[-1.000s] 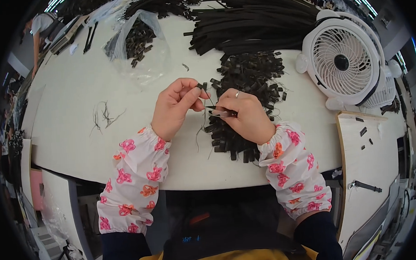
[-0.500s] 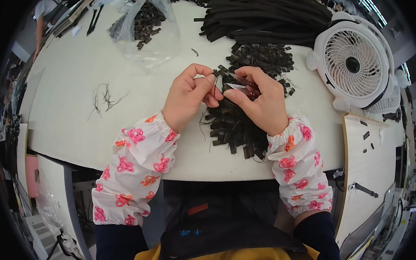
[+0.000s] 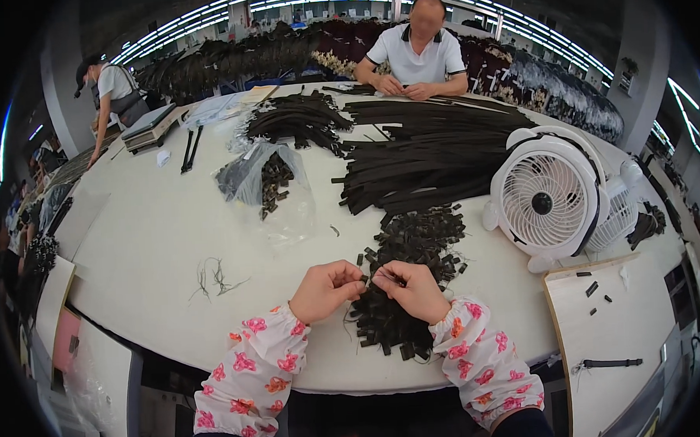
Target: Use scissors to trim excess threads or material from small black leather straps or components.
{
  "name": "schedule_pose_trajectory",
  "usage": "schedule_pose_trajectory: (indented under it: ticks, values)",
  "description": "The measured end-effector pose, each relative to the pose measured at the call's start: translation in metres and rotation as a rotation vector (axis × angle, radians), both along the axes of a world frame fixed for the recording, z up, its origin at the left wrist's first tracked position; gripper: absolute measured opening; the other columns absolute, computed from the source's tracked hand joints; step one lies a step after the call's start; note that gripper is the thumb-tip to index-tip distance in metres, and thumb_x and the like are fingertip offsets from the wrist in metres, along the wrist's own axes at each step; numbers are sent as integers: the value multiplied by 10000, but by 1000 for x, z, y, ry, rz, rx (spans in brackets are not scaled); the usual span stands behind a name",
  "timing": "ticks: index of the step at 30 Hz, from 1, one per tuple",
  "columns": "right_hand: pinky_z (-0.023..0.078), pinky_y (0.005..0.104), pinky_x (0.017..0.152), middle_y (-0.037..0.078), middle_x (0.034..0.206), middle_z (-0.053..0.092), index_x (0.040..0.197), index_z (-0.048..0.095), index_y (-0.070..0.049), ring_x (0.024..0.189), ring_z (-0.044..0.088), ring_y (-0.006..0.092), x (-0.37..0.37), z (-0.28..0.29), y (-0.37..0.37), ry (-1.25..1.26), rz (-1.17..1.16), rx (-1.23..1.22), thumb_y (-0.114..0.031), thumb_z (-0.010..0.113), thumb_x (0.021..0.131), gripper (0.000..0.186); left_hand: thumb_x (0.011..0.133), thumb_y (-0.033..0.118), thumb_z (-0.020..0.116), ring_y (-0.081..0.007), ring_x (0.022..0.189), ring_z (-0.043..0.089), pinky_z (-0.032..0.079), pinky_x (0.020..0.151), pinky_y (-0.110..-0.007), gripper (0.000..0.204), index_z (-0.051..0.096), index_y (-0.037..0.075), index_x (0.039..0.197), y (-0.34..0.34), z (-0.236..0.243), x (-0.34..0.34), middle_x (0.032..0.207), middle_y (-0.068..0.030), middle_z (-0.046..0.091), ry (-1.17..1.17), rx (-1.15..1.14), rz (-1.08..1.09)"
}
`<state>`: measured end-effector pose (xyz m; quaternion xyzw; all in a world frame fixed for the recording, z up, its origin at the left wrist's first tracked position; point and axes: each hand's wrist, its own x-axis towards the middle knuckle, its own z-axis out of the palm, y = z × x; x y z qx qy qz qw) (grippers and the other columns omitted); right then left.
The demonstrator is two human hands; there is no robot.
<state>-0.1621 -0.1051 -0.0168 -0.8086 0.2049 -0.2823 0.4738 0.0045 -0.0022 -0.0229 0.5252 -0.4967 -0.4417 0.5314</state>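
My left hand (image 3: 328, 290) is closed in a pinch, with a small black fabric tab (image 3: 364, 279) at its fingertips. Close beside it, my right hand (image 3: 412, 290) is also closed, thumb against fingers. What it grips is hidden, and no scissor blades show now. Both hands are over the left side of a pile of small black fabric tabs (image 3: 396, 326), which spreads across the white table (image 3: 294, 361). Loose dark thread ends stick out from the pile's edges.
Long black strips (image 3: 425, 153) lie beyond the pile. A white fan (image 3: 542, 202) stands to the right. A clear plastic bag (image 3: 291, 221) holds more tabs. Thread scraps (image 3: 214, 279) lie at left. One person (image 3: 421, 55) sits across the table; another (image 3: 114, 96) stands far left.
The view has tilted up, bringing the far side of the table and two people into sight. Scissors seen in my right hand are no longer visible. My hands are still close together.
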Motion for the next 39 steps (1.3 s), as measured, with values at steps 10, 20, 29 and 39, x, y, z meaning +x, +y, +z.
schedule_pose_trajectory:
  ticks: [10,20,29,39]
  values:
    - [442,315,538,129,659,583,822,574,3,563,572,256,16,-1,-7,9,9,-267,-36,618,728,111,884,90,533,-86,724,560,458,696,-226,90,518,20,939,-12,15,15,841,-52,611,184,-65,99]
    - [454,269,489,35,694,595,933,568,-79,531,570,173,9,6,-2,-73,-191,-513,-232,721,709,312,916,152,488,-92,619,547,455,609,-212,114,479,44,950,-8,8,2,770,-52,599,286,63,47]
    - [402,286,455,10,611,469,921,605,-94,510,505,172,10,4,-7,-78,-313,-1018,-161,704,690,260,884,115,521,-108,588,576,477,566,-218,133,494,0,946,-12,8,-1,723,-72,613,305,68,121]
    - [410,285,460,16,627,494,939,606,-94,496,507,182,11,4,-3,-55,-310,-999,-156,701,691,273,882,108,520,-106,585,576,477,558,-217,119,486,9,939,-11,8,-1,714,-71,612,325,63,136]
